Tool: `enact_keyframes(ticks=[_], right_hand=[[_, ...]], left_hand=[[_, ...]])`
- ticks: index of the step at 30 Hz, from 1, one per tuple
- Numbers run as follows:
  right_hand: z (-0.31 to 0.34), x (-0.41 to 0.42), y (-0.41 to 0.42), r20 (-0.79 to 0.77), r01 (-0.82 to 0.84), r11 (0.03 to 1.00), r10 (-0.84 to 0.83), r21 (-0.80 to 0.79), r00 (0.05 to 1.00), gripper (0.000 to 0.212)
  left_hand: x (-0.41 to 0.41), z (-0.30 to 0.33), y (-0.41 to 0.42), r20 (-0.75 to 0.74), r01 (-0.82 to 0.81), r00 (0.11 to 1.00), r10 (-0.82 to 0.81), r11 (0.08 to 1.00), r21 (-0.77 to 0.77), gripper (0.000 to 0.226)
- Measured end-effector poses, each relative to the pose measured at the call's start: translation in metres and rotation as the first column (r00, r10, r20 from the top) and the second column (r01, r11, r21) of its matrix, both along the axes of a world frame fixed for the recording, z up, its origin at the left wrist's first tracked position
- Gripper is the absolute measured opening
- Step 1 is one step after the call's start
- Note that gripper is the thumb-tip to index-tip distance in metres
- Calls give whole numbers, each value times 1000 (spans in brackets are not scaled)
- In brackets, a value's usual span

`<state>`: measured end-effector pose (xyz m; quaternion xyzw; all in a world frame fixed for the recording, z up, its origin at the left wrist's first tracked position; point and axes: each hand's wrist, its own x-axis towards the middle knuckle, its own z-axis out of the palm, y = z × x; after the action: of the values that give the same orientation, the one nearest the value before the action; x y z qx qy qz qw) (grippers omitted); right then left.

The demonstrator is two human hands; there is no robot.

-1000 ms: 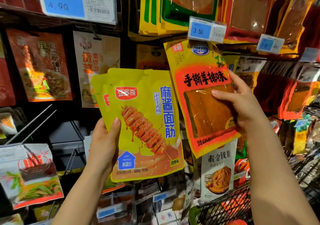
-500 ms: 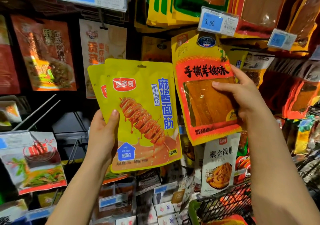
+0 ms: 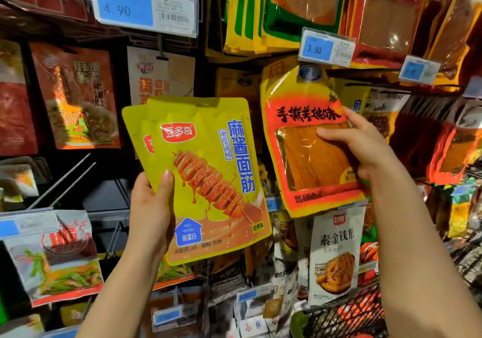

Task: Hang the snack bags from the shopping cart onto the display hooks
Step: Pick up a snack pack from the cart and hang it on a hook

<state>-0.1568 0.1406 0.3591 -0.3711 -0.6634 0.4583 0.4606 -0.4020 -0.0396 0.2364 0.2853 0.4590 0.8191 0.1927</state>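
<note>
In front of me the display wall (image 3: 86, 189) fills the view, packed with hanging packets, and two bare hooks (image 3: 65, 178) jut out at lower left. My left hand (image 3: 150, 212) grips the lower left corner of two stacked yellow skewer bags (image 3: 208, 181), thumb pressed on the front one, holding them upright before the wall. My right hand (image 3: 365, 150) grips the right edge of an orange-and-yellow strip bag (image 3: 307, 142), thumb across its clear window, its top tilted left and reaching up just under the 3.50 price tag (image 3: 326, 48); I cannot tell whether it is on a hook. The shopping cart (image 3: 347, 317) edge shows at lower right, below my right arm. A 4.90 price tag (image 3: 143, 9) hangs at upper left.
</note>
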Motion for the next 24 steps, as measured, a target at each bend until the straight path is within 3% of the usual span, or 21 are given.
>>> enact_keyframes(ticks=[5, 11, 15, 17, 21, 24], right_hand=[[3, -11, -2, 33, -10, 1000, 10, -3, 999, 55], [-4, -36, 18, 33, 77, 997, -78, 15, 996, 86], [-10, -70, 40, 72, 175, 983, -178, 51, 981, 62], [-17, -87, 53, 102, 241, 967, -249, 88, 963, 59], [-33, -111, 70, 301, 282, 946, -320, 163, 899, 49], [-45, -110, 72, 316, 270, 943, -321, 196, 893, 67]], left_hand=[[0, 3, -2, 5, 15, 1000, -15, 1000, 23, 12], [-1, 4, -5, 10, 2, 1000, -3, 1000, 23, 12], [-6, 2, -11, 9, -53, 999, 53, 998, 37, 14], [-9, 3, -14, -3, -42, 999, 43, 997, 58, 14], [-8, 4, -14, 2, -10, 1000, 10, 998, 68, 12], [-7, 2, -12, -11, 8, 1000, -8, 999, 42, 17]])
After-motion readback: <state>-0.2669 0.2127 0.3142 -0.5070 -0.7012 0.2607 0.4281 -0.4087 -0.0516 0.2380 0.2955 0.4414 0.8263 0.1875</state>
